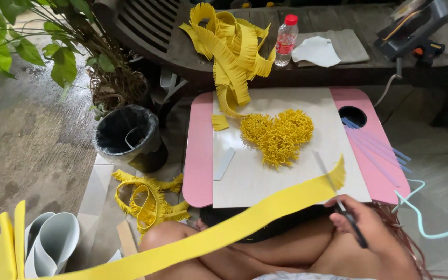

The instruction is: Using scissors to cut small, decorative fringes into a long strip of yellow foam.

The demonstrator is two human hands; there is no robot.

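Scissors (338, 199) are gripped in the right hand (372, 225), fingers closed round the handles, blades at the fringed end of a long yellow foam strip (224, 233) (left hand not visible). The strip is held just below the pale board (265, 176); on the board lies a yellow fringe heart (278, 136).

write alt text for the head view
A right hand works scissors at the end of a long yellow foam strip over a pale board bearing a yellow fringed heart. Fringed strips, a bottle and a black bin lie around.
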